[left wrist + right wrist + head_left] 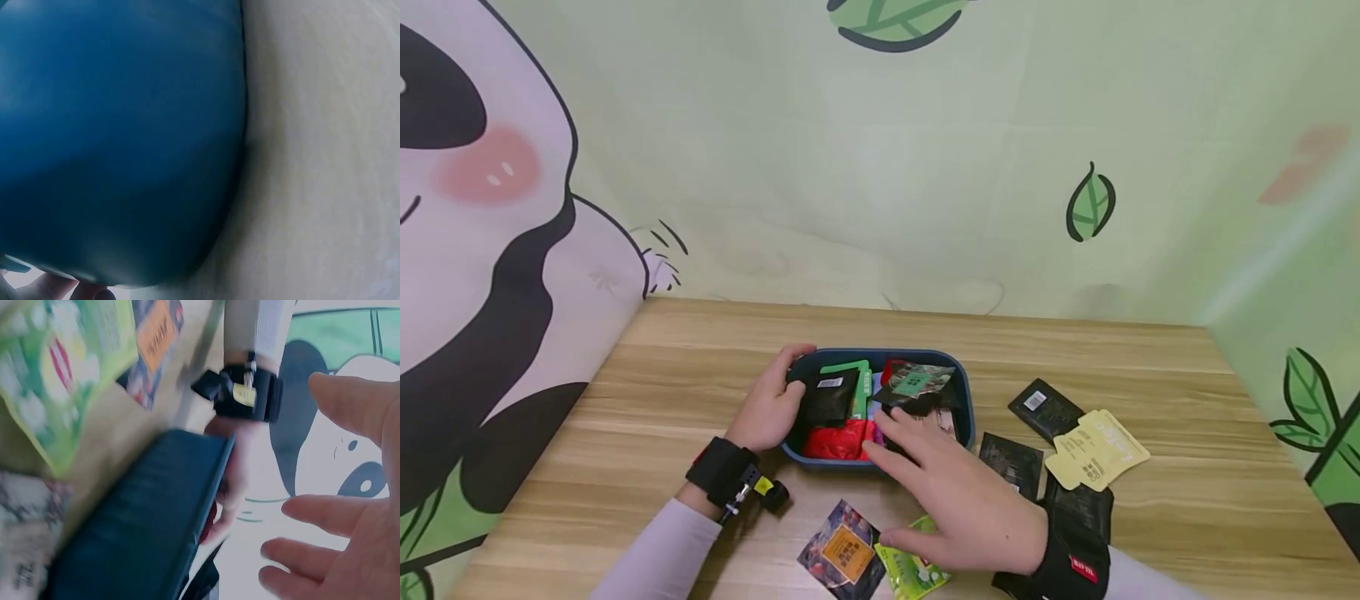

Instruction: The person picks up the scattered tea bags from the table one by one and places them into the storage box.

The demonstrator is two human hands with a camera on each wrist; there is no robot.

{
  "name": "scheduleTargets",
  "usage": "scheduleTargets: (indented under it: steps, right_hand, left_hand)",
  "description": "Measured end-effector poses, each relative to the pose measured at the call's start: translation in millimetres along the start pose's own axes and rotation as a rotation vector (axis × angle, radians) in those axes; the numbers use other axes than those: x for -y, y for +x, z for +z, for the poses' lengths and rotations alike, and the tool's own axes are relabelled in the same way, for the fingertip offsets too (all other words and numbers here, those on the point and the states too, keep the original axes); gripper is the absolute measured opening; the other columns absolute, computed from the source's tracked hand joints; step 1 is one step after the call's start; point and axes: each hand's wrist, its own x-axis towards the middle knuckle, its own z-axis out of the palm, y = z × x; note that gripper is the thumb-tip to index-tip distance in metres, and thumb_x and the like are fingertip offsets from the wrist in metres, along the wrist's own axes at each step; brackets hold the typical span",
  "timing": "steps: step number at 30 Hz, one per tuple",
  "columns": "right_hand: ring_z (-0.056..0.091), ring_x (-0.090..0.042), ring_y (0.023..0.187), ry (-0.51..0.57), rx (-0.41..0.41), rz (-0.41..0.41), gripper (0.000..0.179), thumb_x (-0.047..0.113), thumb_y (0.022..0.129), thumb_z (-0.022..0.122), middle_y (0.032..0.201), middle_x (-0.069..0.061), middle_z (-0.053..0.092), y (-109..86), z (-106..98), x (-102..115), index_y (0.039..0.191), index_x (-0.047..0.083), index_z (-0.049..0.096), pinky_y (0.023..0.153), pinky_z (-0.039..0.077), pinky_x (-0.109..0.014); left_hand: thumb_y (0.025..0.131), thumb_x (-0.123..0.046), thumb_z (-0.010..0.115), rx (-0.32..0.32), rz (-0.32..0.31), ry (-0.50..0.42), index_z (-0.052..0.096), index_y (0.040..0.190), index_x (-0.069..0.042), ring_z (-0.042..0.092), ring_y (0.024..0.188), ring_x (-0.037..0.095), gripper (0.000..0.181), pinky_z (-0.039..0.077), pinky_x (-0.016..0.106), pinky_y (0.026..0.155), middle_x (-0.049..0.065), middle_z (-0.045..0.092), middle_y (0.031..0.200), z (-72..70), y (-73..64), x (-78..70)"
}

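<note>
A dark blue bin (972,408) stands on the wooden table, filled with small packets. My left hand (766,410) grips its left end, thumb over the rim. Inside lie a black packet (829,404) with a white label, a green packet (862,392), a red packet (835,442) and a dark packet with a green label (916,381). With fingers spread and nothing held, my right hand (961,504) hovers over the bin's near right side. The bin's smooth wall (125,112) fills much of the left wrist view.
Right of the bin lie black packets (1045,407) and a cream packet (1101,450), partly overlapping. Nearer me are a dark packet with an orange label (847,550) and a bright green packet (912,571). A panda-printed wall (925,208) borders the table (692,367).
</note>
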Motion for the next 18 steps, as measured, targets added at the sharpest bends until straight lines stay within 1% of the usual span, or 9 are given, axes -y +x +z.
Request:
scheduleTargets:
  steps: [2, 4, 6, 9, 11, 14, 18]
  right_hand:
    - [0.012, -0.017, 0.152, 0.022, 0.027, -0.038, 0.08, 0.064, 0.09, 0.051, 0.167, 0.01, 0.009, -7.2, 2.8, 3.3, 0.157, 0.024, 0.036, 0.113, 0.028, -0.048]
    - [0.015, -0.015, 0.151, 0.049, 0.071, -0.063, 0.078, 0.063, 0.091, 0.05, 0.166, 0.011, 0.011, -14.9, 6.6, 5.4, 0.157, 0.026, 0.036, 0.111, 0.033, -0.046]
    - [0.018, -0.015, 0.15, 0.069, 0.122, -0.093, 0.077, 0.063, 0.091, 0.048, 0.166, 0.009, 0.014, -22.5, 11.7, 5.4, 0.158, 0.026, 0.034, 0.109, 0.036, -0.045]
    - [0.026, -0.019, 0.148, 0.079, 0.178, -0.147, 0.075, 0.061, 0.094, 0.044, 0.165, 0.002, 0.023, -33.6, 22.9, 2.5, 0.157, 0.02, 0.037, 0.109, 0.037, -0.042]
    - [0.031, -0.022, 0.146, 0.077, 0.2, -0.177, 0.074, 0.059, 0.096, 0.041, 0.163, -0.002, 0.029, -40.2, 30.7, -0.7, 0.155, 0.015, 0.04, 0.109, 0.036, -0.039]
    - [0.034, -0.024, 0.145, 0.085, 0.219, -0.176, 0.07, 0.056, 0.099, 0.038, 0.16, -0.005, 0.035, -48.5, 41.1, -6.2, 0.152, 0.011, 0.044, 0.109, 0.036, -0.037]
    - [0.039, -0.022, 0.142, 0.057, 0.235, -0.161, 0.068, 0.055, 0.1, 0.036, 0.158, -0.005, 0.039, -54.5, 50.1, -13.1, 0.151, 0.012, 0.047, 0.107, 0.039, -0.036]
  left_hand:
    - [0.095, -0.009, 0.041, 0.0, -0.002, 0.005, 0.045, 0.147, -0.016, 0.048, 0.127, 0.025, 0.053, 0.034, 0.048, 0.108, 0.005, 0.05, 0.144, 0.1, 0.1, 0.1]
    - [0.095, -0.009, 0.042, -0.002, -0.003, 0.009, 0.045, 0.147, -0.016, 0.047, 0.128, 0.025, 0.053, 0.034, 0.048, 0.108, 0.004, 0.05, 0.145, 0.6, 0.6, -0.4]
    - [0.095, -0.009, 0.042, -0.003, -0.004, 0.01, 0.045, 0.147, -0.017, 0.047, 0.128, 0.025, 0.053, 0.034, 0.049, 0.108, 0.004, 0.049, 0.145, 1.0, 1.1, -1.1]
    - [0.095, -0.01, 0.041, -0.004, -0.003, 0.008, 0.045, 0.147, -0.017, 0.046, 0.128, 0.025, 0.053, 0.034, 0.05, 0.108, 0.004, 0.049, 0.145, 1.4, 1.8, -1.4]
    - [0.095, -0.01, 0.041, -0.005, -0.005, 0.008, 0.045, 0.147, -0.017, 0.046, 0.129, 0.024, 0.053, 0.033, 0.049, 0.109, 0.003, 0.049, 0.146, 1.3, 1.8, -1.0]
    - [0.096, -0.012, 0.041, -0.006, -0.013, 0.005, 0.045, 0.147, -0.018, 0.046, 0.128, 0.023, 0.052, 0.033, 0.048, 0.109, 0.002, 0.048, 0.145, 1.1, 1.1, -0.5]
    - [0.098, -0.015, 0.04, -0.004, -0.022, -0.001, 0.045, 0.148, -0.02, 0.047, 0.127, 0.023, 0.051, 0.034, 0.048, 0.108, 0.002, 0.048, 0.145, 0.9, -0.2, -0.2]
